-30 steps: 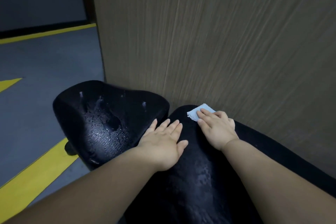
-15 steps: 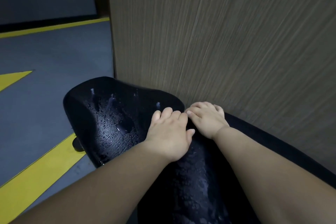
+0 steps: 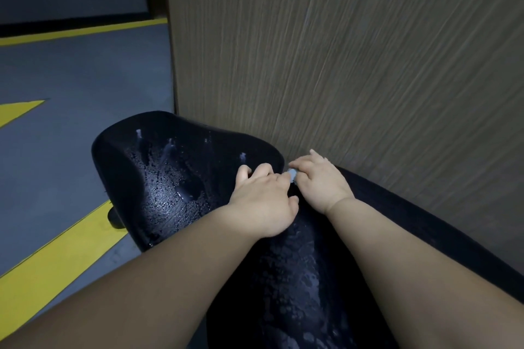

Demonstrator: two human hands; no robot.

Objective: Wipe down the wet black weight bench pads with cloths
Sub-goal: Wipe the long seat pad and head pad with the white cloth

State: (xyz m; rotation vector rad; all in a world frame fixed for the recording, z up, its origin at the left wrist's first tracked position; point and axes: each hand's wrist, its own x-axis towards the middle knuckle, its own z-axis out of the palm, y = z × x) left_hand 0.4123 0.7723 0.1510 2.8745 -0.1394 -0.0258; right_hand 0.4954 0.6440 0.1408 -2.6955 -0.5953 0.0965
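Note:
The black seat pad [image 3: 170, 178] lies ahead on the left, beaded with water drops. The long black back pad [image 3: 297, 278] runs toward me, also wet. My left hand [image 3: 263, 201] rests at the gap between the two pads, fingers curled over the seat pad's near edge. My right hand [image 3: 320, 178] sits just right of it, fingers bent down into the gap. A small bit of the light blue cloth [image 3: 292, 173] shows between the two hands; the rest is hidden under my right hand. Which fingers hold the cloth is not visible.
A brown wood-grain wall panel [image 3: 354, 65] rises directly behind the bench on the right. Grey floor [image 3: 71, 79] with yellow stripes [image 3: 56, 258] lies to the left. A black bench foot [image 3: 114, 218] pokes out under the seat pad.
My right hand has slid the cloth left along the back pad's top into the gap, where it is now mostly hidden. My left hand moved up beside it and curled its fingers.

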